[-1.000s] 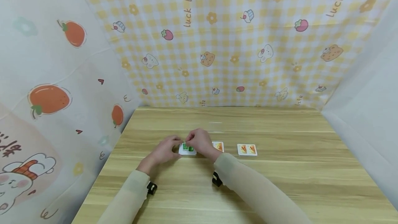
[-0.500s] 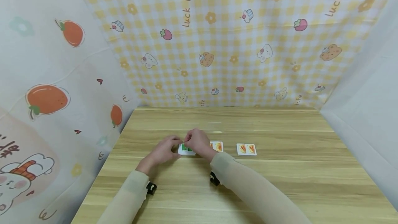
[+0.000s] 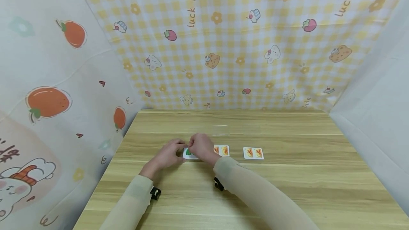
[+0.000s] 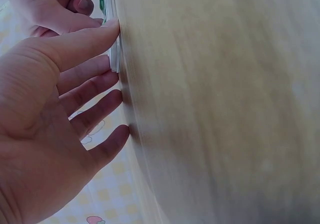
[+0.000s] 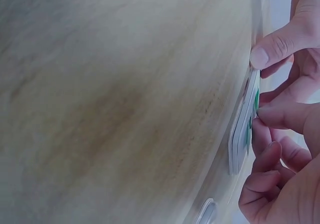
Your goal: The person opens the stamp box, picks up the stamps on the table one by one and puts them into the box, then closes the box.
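Observation:
A white card [image 3: 190,157] with green pictures lies on the table; in the right wrist view its edge [image 5: 236,144] looks layered. My left hand [image 3: 167,153] holds its left end, thumb at the near edge and a finger at the far edge, other fingertips on the tabletop. Over the card, my right hand [image 3: 203,148] pinches what looks like a small green picture piece [image 5: 248,134] between thumb and forefinger, its other fingers curled. My right hand hides much of the card's right part, and the piece is mostly covered by the fingertips.
Just right of my right hand lies a white card with orange pictures [image 3: 222,151], partly covered. A similar orange-picture card [image 3: 253,153] lies further right. Behind the cards are faint clear sheets [image 3: 220,130] on the wooden table [image 3: 287,187]. Printed cloth [image 3: 239,45] hangs behind.
My right hand has shifted slightly left over the green-picture card, covering more of it and uncovering more of the middle orange-picture card. My left hand stays at the card's left end.

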The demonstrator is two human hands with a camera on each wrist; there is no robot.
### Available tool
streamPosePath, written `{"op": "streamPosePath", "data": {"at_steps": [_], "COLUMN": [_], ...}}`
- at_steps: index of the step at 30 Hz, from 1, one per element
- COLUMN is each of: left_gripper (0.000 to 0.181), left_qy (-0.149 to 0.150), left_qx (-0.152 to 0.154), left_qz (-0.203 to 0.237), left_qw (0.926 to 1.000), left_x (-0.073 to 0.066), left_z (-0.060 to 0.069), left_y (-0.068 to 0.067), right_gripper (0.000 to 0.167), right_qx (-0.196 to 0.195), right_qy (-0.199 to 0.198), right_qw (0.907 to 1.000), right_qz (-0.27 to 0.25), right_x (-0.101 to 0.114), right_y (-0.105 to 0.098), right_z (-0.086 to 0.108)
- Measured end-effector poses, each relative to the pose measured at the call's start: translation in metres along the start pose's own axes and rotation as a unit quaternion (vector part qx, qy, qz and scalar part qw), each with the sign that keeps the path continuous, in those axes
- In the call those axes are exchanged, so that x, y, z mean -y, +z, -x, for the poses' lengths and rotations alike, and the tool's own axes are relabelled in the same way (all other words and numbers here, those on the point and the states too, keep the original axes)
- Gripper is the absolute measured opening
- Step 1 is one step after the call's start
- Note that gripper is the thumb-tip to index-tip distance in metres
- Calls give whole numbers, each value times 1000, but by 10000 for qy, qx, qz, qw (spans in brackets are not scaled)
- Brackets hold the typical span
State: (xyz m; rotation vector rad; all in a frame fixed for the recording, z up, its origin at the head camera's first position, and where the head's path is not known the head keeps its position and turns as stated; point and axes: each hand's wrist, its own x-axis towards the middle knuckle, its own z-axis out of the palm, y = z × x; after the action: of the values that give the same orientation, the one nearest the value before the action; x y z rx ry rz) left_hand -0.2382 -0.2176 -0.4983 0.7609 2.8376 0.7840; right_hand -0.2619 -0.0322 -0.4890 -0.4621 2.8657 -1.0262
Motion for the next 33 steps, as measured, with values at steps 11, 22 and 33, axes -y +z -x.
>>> {"op": "streamPosePath", "data": {"at_steps": [11,22,33], "left_gripper": [54,59,60], "left_qy": [13,-139,-283], "left_qx": [-15,46,30], "left_qz": [-1,133,34], "left_qw": [10000,9998,9996], "left_x": [-1,1,-5], "left_z": [0,1,-2], "left_y": [0,-2,-1], "right_gripper": [23,16,12], "right_qx": [-80,21,189], "right_qy": [-70,-202,-496], "right_qw": [9989,9990,9983], "right_qz": [465,390,225], "right_x": [6,12,23], "right_y": [2,-4,-31], "right_z": [1,3,22]}}
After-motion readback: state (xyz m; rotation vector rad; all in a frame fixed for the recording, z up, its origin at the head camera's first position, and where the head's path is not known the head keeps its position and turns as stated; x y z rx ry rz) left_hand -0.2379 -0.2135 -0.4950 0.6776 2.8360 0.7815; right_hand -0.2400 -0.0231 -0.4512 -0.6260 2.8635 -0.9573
